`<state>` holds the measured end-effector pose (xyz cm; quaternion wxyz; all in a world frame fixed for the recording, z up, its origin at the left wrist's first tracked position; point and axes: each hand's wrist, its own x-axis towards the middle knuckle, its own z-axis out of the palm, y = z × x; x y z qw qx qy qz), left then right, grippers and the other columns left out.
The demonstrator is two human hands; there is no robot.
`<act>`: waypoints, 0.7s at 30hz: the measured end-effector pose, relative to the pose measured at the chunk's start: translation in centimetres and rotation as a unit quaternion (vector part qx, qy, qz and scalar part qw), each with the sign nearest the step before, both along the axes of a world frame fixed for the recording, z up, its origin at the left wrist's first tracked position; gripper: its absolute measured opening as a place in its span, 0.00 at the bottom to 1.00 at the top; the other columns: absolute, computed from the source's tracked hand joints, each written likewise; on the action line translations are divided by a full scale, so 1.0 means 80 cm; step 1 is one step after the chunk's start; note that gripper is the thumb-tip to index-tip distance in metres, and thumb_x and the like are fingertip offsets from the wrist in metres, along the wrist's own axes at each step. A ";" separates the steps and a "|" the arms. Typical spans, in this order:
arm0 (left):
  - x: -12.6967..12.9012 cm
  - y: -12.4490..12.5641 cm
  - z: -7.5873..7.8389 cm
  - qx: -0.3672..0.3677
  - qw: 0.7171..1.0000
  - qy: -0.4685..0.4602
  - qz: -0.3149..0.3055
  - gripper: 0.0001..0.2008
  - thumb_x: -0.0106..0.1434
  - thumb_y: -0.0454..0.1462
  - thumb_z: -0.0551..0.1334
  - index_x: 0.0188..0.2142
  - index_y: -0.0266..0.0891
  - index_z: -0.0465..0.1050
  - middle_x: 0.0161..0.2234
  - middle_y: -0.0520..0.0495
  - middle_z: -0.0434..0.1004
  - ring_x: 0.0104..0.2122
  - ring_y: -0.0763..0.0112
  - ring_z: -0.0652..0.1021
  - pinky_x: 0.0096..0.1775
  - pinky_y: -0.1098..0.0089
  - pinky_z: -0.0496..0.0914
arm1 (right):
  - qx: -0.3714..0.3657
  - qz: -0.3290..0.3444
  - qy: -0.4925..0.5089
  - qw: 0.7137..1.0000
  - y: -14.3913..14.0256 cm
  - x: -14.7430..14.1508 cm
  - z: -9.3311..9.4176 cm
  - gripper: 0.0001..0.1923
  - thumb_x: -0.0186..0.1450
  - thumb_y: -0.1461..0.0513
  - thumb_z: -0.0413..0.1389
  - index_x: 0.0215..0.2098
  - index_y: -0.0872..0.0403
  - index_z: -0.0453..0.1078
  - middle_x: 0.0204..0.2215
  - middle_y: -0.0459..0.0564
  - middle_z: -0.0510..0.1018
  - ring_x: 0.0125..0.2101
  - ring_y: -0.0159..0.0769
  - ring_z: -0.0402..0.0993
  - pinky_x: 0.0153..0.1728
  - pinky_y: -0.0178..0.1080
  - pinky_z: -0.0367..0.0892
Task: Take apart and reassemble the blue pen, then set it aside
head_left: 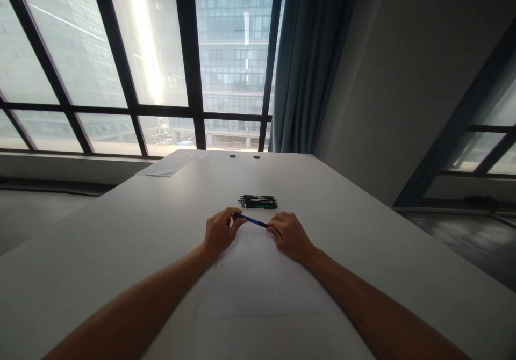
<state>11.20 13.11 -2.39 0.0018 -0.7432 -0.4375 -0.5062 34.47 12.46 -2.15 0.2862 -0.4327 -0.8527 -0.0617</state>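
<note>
A blue pen (252, 220) is held level between both hands just above a white sheet of paper (258, 279) on the white table (121, 231). My left hand (220, 232) pinches the pen's left end. My right hand (289, 235) grips its right end, and that tip is hidden by the fingers. Just beyond the hands lies a small pile of several dark pens (258, 202), untouched.
More papers (171, 164) lie at the table's far left corner, near two round cable holes (244, 156). Large windows and a blue curtain (310, 64) stand behind the table. A grey wall runs along the right side.
</note>
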 end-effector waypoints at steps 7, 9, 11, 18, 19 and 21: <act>-0.001 0.005 -0.002 -0.055 0.998 0.008 0.039 0.11 0.65 0.46 0.59 0.41 0.42 0.72 0.25 0.55 0.76 0.23 0.74 0.73 0.29 0.74 0.65 | 0.070 -0.013 0.086 0.994 0.004 0.003 -0.002 0.12 0.71 0.59 0.49 0.35 0.54 0.72 0.35 0.52 0.77 0.37 0.40 0.70 0.41 0.43 0.60; -0.001 0.006 -0.003 -0.069 0.997 0.023 0.037 0.10 0.65 0.45 0.59 0.41 0.42 0.72 0.28 0.54 0.76 0.24 0.74 0.74 0.30 0.73 0.65 | 0.105 -0.015 0.130 0.986 0.002 0.003 -0.001 0.13 0.72 0.58 0.47 0.37 0.53 0.71 0.35 0.52 0.77 0.37 0.39 0.71 0.41 0.42 0.60; -0.001 0.007 -0.004 -0.072 0.996 0.040 0.026 0.09 0.65 0.44 0.60 0.41 0.43 0.72 0.31 0.53 0.76 0.25 0.74 0.74 0.30 0.73 0.66 | 0.125 -0.010 0.158 0.980 0.001 0.003 0.001 0.13 0.72 0.57 0.46 0.38 0.53 0.70 0.35 0.51 0.77 0.37 0.39 0.71 0.41 0.41 0.61; 0.000 0.007 -0.005 -0.086 0.995 0.048 0.035 0.04 0.63 0.39 0.62 0.35 0.42 0.70 0.29 0.54 0.72 0.26 0.73 0.72 0.31 0.72 0.65 | 0.114 -0.005 0.176 0.978 -0.002 0.001 0.002 0.10 0.70 0.60 0.48 0.39 0.52 0.71 0.35 0.52 0.77 0.36 0.39 0.72 0.40 0.42 0.63; 0.000 0.007 -0.004 -0.083 0.995 0.048 0.034 0.05 0.62 0.39 0.63 0.35 0.42 0.69 0.30 0.54 0.72 0.27 0.73 0.72 0.31 0.72 0.65 | 0.114 -0.004 0.178 0.977 -0.001 0.001 0.002 0.10 0.70 0.60 0.48 0.38 0.52 0.71 0.35 0.52 0.77 0.36 0.39 0.73 0.40 0.42 0.64; 0.000 0.006 -0.003 -0.073 0.996 0.047 0.028 0.05 0.62 0.39 0.63 0.34 0.42 0.68 0.32 0.53 0.72 0.27 0.73 0.72 0.30 0.72 0.65 | 0.119 -0.003 0.181 0.976 -0.001 0.001 0.001 0.09 0.69 0.61 0.49 0.38 0.52 0.71 0.35 0.52 0.77 0.36 0.39 0.73 0.40 0.42 0.64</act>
